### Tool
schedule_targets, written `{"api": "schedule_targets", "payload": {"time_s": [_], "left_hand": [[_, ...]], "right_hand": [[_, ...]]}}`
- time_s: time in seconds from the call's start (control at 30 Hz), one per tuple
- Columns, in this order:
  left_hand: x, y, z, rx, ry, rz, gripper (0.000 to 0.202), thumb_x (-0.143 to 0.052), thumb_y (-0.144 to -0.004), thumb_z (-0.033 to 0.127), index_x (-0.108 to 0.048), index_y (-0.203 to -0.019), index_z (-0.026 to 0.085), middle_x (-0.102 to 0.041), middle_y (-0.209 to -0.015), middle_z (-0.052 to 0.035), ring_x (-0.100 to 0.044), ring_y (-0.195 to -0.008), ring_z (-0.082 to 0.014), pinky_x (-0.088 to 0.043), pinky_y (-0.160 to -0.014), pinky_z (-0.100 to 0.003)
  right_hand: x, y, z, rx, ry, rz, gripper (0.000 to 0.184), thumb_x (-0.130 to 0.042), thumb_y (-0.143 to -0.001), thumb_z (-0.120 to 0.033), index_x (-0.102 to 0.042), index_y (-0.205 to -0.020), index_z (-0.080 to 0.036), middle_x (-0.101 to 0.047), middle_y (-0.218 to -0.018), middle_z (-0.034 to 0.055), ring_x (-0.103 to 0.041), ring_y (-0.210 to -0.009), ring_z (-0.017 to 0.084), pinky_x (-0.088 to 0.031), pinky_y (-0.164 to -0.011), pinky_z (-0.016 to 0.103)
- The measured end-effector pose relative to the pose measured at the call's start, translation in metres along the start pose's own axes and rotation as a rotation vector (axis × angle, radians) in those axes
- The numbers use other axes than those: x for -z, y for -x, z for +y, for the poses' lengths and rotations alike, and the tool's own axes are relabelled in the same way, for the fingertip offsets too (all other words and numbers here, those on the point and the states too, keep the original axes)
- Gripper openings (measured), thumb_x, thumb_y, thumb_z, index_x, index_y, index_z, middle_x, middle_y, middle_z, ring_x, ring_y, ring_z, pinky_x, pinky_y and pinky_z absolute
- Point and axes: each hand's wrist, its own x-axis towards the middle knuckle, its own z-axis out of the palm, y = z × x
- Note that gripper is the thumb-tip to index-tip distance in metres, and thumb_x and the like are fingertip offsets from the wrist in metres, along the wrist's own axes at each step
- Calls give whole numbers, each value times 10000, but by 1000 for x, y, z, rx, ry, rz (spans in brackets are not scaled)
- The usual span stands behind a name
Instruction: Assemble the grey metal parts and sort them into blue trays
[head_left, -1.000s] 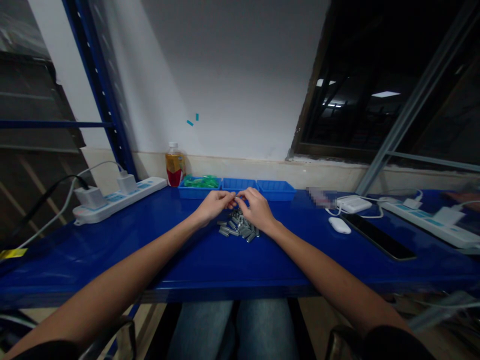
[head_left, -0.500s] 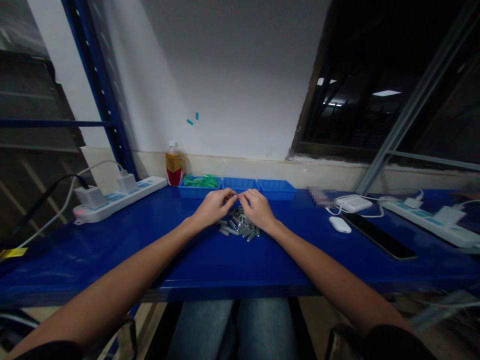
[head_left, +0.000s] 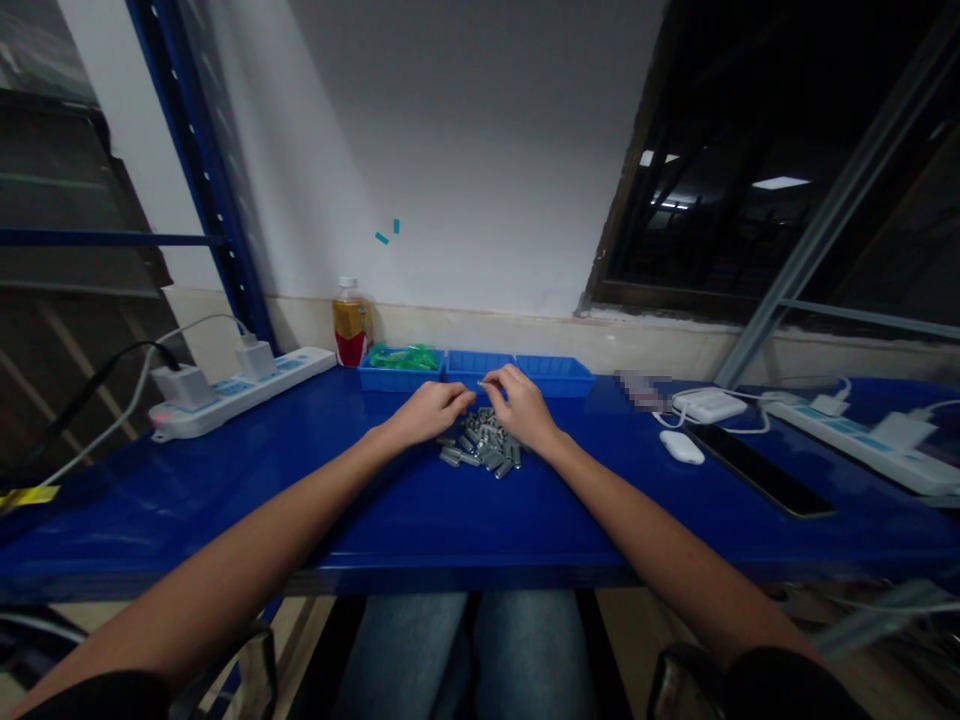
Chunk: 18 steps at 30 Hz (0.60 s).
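A heap of small silvery metal cylinders lies on the blue table between my hands. My right hand is above the heap's right side, its thumb and forefinger pinching a small metal piece whose exact kind I cannot make out. At the heap's left edge is my left hand, fingers closed with the thumb against the forefinger. Whatever may be between those fingertips is hidden. Behind the hands stand three joined blue bins; the left one holds green plastic pieces.
A drink bottle stands at the back left, near a power strip with chargers. On the right are a white earbud case, a dark phone, a white adapter with cables and another power strip.
My hands were together at the fingertips and have drawn apart. The right hand has risen slightly with a small metal piece; the left has lowered a little.
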Motion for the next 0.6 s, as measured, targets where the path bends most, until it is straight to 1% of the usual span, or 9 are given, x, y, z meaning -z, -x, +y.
{"api": "schedule_targets", "payload": {"time_s": [0.07,0.17,0.23,0.3,0.37,0.5,0.53,0.6], "left_hand": [[-1,0,-8,31,-45,-83,308,-460,-836,400,-659,-889,170,-686,-779,-39,-611,-687,-154,-388,-604,-221],[-3,1,-18,150,-113,-179,308,-550,-749,455,-683,-875,208,-700,-799,-36,-627,-692,-169,-377,-552,-216],[-3,2,-20,215,-157,-204,283,-554,-732,448,-696,-841,229,-707,-825,-32,-637,-712,-178,-371,-541,-219],[-4,3,-18,247,-201,-206,235,-542,-732,393,-699,-827,246,-710,-855,-28,-643,-746,-188,-375,-552,-224],[-4,3,-14,268,-237,-200,223,-528,-729,367,-696,-834,265,-710,-886,-21,-645,-775,-200,-387,-570,-235],[-4,3,-8,331,-262,-214,297,-515,-721,500,-685,-839,288,-711,-890,-9,-643,-779,-218,-428,-600,-262],[-4,3,-7,343,-273,-212,299,-512,-720,504,-683,-839,289,-711,-890,-7,-644,-782,-219,-438,-614,-268],[-5,3,-5,357,-298,-205,264,-511,-722,453,-681,-840,289,-711,-899,-4,-645,-795,-218,-453,-646,-277]], "right_hand": [[3,-1,18,-56,54,54,194,-422,-897,-262,-588,-866,-168,-589,-844,71,-528,-837,192,-398,-779,294],[9,0,54,-201,150,143,192,-446,-877,-251,-603,-828,-153,-606,-823,83,-523,-827,210,-388,-773,313],[13,4,76,-285,216,172,187,-468,-862,-248,-615,-805,-147,-620,-827,92,-517,-833,220,-381,-783,326],[15,7,92,-349,284,181,201,-478,-858,-262,-629,-799,-142,-626,-828,102,-507,-837,225,-373,-794,337],[15,9,101,-395,340,172,222,-478,-860,-279,-643,-810,-140,-628,-834,108,-496,-850,229,-367,-797,340],[14,11,104,-477,434,109,257,-480,-860,-325,-668,-836,-150,-625,-883,116,-473,-914,247,-361,-778,340],[13,11,103,-497,455,91,273,-480,-859,-346,-673,-839,-154,-623,-901,120,-467,-931,255,-361,-770,341],[14,10,100,-523,482,68,311,-469,-863,-388,-679,-843,-160,-615,-928,127,-457,-954,266,-360,-761,345]]}}
